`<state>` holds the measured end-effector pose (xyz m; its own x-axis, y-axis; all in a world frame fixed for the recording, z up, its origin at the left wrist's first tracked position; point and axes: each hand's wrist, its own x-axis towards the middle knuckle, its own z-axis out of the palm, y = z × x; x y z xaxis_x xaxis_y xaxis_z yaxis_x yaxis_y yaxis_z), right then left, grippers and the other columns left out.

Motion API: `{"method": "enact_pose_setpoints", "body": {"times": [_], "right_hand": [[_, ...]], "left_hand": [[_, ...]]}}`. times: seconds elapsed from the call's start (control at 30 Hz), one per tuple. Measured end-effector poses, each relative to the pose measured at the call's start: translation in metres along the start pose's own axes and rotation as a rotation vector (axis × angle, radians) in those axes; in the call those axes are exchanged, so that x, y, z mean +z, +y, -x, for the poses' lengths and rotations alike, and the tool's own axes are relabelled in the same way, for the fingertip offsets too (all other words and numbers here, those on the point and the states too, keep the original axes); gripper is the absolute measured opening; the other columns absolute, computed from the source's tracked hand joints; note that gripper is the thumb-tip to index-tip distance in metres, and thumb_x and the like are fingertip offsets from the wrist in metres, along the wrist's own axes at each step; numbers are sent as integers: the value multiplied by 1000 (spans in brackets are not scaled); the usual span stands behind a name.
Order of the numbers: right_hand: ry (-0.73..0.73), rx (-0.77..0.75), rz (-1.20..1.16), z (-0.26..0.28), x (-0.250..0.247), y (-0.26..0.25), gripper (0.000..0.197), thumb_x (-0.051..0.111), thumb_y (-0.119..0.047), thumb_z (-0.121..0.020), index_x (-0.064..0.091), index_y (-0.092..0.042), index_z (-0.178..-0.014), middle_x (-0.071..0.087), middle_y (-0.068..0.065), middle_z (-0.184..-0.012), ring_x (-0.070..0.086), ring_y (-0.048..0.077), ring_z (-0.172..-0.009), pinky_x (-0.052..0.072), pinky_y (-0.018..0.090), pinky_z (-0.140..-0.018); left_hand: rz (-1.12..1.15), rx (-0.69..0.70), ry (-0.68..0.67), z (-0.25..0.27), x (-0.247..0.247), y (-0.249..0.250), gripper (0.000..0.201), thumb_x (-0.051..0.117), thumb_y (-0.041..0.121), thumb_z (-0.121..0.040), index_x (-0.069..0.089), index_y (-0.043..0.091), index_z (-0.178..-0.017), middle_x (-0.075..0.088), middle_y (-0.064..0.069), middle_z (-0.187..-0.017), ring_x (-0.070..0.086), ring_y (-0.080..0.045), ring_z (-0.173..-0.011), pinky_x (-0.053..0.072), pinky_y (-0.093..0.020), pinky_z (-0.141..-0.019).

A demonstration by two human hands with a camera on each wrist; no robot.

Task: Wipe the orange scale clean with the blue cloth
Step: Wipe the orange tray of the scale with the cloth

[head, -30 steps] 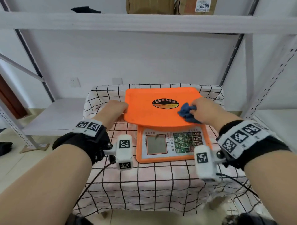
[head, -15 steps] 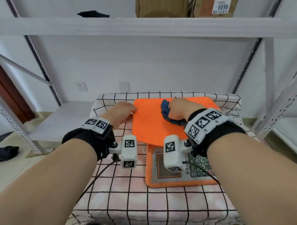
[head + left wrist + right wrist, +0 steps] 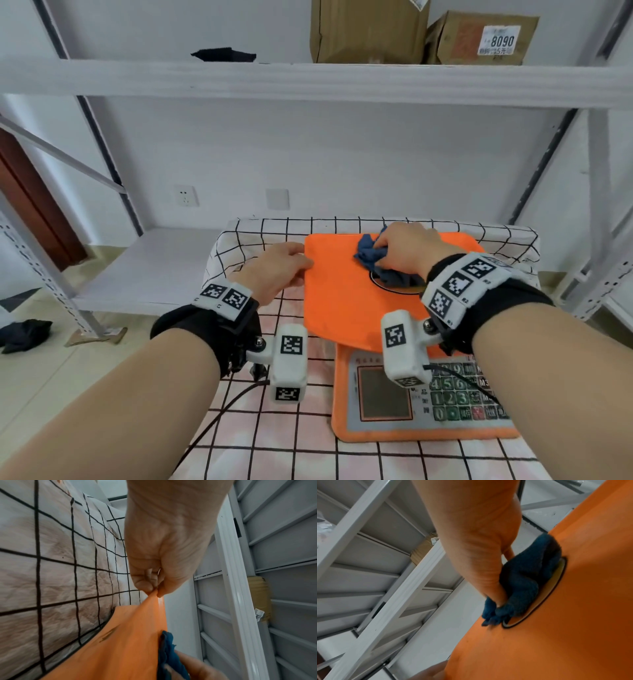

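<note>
The orange scale (image 3: 339, 301) stands on a checked tablecloth, its flat weighing pan (image 3: 565, 628) above a keypad panel (image 3: 455, 397). My left hand (image 3: 274, 270) pinches the pan's left far corner (image 3: 154, 596) between thumb and fingertips. My right hand (image 3: 407, 250) grips the bunched blue cloth (image 3: 371, 255) and presses it on the pan near the far edge, over the oval label (image 3: 556, 582). The cloth (image 3: 520, 580) hides most of that label. In the left wrist view the cloth (image 3: 169, 654) shows on the pan's top side.
The checked tablecloth (image 3: 260, 428) covers a small table under a white metal shelf (image 3: 308, 80) that carries cardboard boxes (image 3: 370, 31). A lower white shelf board (image 3: 150, 267) lies to the left. Slanted shelf struts (image 3: 541, 154) rise at the right. Dark fabric (image 3: 24, 334) lies on the floor.
My right hand has swept the cloth from the pan's right side to the middle and far edge. The left hand keeps its hold on the pan's left corner. The head view has shifted left.
</note>
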<state>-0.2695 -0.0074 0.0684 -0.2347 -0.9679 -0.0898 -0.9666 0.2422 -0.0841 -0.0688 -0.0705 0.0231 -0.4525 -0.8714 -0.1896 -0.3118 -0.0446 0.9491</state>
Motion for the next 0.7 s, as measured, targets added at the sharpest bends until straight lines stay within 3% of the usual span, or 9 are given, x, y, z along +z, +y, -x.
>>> {"method": "enact_pose_setpoints", "body": {"times": [0.13, 0.23, 0.3, 0.37, 0.5, 0.6, 0.7], "right_hand": [[-74, -61, 44, -19, 4, -22, 15, 49, -16, -87, 62, -10, -86, 57, 4, -84, 55, 25, -89, 37, 28, -70], [-88, -159, 5, -23, 6, -42, 18, 44, -17, -91, 61, -15, -97, 57, 9, -102, 54, 28, -99, 39, 30, -80], [-88, -207, 21, -26, 11, -60, 24, 42, -16, -93, 61, -13, -107, 55, 11, -112, 53, 29, -106, 39, 31, -87], [-96, -243, 30, -31, 14, -74, 25, 43, -14, -93, 62, -10, -109, 55, 10, -107, 52, 26, -100, 38, 28, -81], [-176, -324, -142, -27, 3, -66, 25, 49, -6, -86, 67, -7, -103, 55, -2, -74, 49, 16, -81, 37, 10, -57], [-210, -344, -41, -17, -10, -47, 25, 61, -15, -80, 71, -25, -101, 62, -2, -87, 56, 16, -85, 46, 24, -74], [-99, -297, 114, -22, -9, -35, 10, 60, -20, -81, 69, -25, -82, 54, -2, -76, 55, 21, -84, 39, 26, -71]], "left_hand": [[84, 2, 5, -3, 0, -5, 35, 53, 3, -90, 55, 1, -125, 63, -27, -112, 56, -28, -87, 50, -47, -92], [154, 23, -29, -1, 3, -8, 29, 49, 1, -91, 59, 3, -119, 60, -20, -103, 51, -27, -89, 47, -45, -94], [185, 45, -43, 1, 4, -8, 26, 46, -1, -92, 61, 3, -113, 59, -19, -100, 50, -26, -87, 46, -41, -88], [194, 58, -46, 2, 3, -10, 27, 44, -1, -92, 61, 2, -113, 56, -19, -98, 47, -26, -85, 43, -39, -82], [181, 46, -78, 3, 1, -10, 29, 44, 0, -92, 60, 0, -116, 57, -21, -101, 46, -29, -90, 41, -42, -86], [203, 26, -67, 0, -3, -9, 29, 41, -5, -91, 63, 4, -109, 61, -16, -97, 54, -24, -81, 49, -34, -80], [233, 12, -67, -3, -9, -10, 29, 43, -5, -91, 63, 3, -109, 62, -8, -84, 55, -13, -64, 51, -18, -58]]}}
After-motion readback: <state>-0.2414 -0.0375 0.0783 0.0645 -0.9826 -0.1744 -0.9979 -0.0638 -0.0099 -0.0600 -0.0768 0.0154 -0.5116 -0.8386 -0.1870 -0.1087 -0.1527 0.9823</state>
